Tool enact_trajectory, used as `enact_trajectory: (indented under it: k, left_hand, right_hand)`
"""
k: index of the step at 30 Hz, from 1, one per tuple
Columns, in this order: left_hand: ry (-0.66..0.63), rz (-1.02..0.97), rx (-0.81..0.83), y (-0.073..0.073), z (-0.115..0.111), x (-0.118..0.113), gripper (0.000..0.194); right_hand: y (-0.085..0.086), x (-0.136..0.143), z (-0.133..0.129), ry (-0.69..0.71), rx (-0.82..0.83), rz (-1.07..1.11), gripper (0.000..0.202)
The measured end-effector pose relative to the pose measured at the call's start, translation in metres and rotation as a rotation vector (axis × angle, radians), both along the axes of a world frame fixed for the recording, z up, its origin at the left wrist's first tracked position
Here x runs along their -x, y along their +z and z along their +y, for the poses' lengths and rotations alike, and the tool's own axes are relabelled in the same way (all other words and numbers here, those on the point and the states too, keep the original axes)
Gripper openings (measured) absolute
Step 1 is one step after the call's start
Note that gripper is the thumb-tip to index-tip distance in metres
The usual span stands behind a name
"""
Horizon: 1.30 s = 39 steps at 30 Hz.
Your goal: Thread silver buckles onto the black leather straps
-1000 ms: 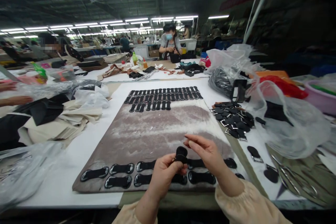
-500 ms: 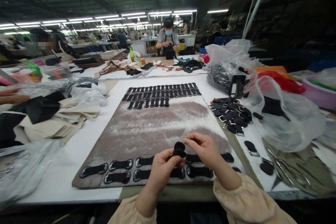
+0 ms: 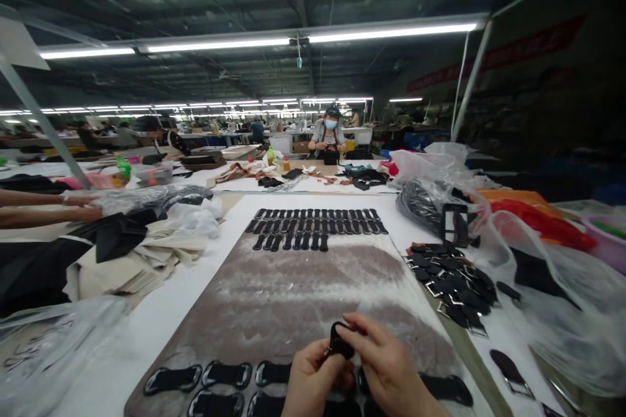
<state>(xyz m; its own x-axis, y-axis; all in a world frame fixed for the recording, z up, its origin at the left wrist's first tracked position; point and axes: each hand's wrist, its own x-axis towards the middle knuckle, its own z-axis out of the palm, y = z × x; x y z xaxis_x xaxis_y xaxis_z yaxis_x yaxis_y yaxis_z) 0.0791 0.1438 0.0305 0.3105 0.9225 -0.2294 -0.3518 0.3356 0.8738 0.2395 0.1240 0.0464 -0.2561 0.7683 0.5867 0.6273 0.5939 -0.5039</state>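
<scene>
Between my two hands, above the near part of a brown board [image 3: 274,313], is a small black strap piece [image 3: 341,342]. My left hand [image 3: 315,374] pinches it from the left and below, where a bit of metal glints. The fingers of my right hand [image 3: 379,358] press on its upper right side. Larger black strap pieces with glossy ends, such as one at the left [image 3: 173,379], lie in rows along the board's near edge, partly hidden by my hands. Rows of smaller black pieces [image 3: 315,221] lie at the board's far end.
Black tabs with metal buckles [image 3: 452,280] are piled right of the board, near clear plastic bags [image 3: 562,300]. Cream and black fabric [image 3: 141,260] lies at the left, where another person's hands [image 3: 81,208] touch plastic. A masked person [image 3: 328,133] works across the table.
The view has tilted up. My right hand has closed in on the black piece, which was rolled into a loop and now looks flatter, with my fingers pressed on it.
</scene>
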Motion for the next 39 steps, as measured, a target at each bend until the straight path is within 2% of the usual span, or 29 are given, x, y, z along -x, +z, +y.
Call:
enact_trajectory:
  k: [7,9,16,20,25,28,34,39]
  left_hand:
    - [0.03,-0.035,-0.003,-0.005,0.004,0.0,0.049]
    - [0.031,-0.038,-0.015,-0.005,0.003,0.0,0.049]
    - [0.027,-0.076,-0.038,-0.009,0.002,-0.001,0.041]
    - [-0.011,-0.076,-0.069,-0.01,0.004,0.0,0.038]
    - [-0.032,-0.077,-0.073,-0.008,0.004,0.002,0.036]
    - [-0.029,-0.072,-0.063,-0.007,0.003,0.001,0.037]
    - [-0.006,-0.092,-0.063,-0.005,0.001,0.001,0.035]
    - [0.005,-0.113,-0.068,-0.008,0.002,0.0,0.04]
  right_hand:
    - [-0.012,0.001,0.006,-0.043,0.116,0.334,0.039]
    - [-0.012,0.002,0.005,-0.041,0.102,0.32,0.039]
    - [-0.012,0.007,0.003,0.03,-0.044,0.051,0.053]
    - [-0.021,0.009,0.003,-0.022,-0.032,0.192,0.046]
    - [-0.03,0.009,0.002,-0.067,0.128,0.412,0.042]
    - [-0.032,0.009,0.004,-0.042,0.144,0.384,0.046]
    - [-0.03,0.014,0.005,-0.044,-0.004,0.167,0.046]
    - [-0.028,0.016,0.004,0.004,0.039,0.266,0.038]
